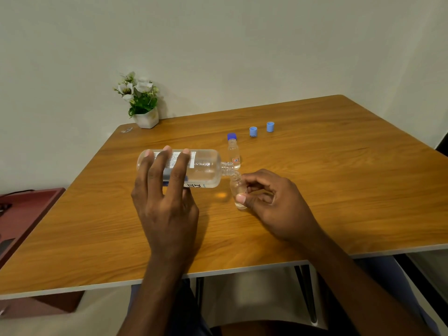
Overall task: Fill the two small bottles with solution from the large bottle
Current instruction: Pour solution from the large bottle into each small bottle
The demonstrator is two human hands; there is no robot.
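While gripped sideways by the left hand, the clear, ribbed-necked large bottle is tipped onto a small bottle. The latter is pinched by the right hand.

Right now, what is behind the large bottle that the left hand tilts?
Behind the neck of the large bottle stands a small bottle with a blue cap, upright. The neck covers part of its foot. Farther back lie two loose blue caps.

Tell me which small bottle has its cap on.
The far small bottle, standing alone, wears a blue cap; the near small bottle, pinched by the right hand, is uncapped.
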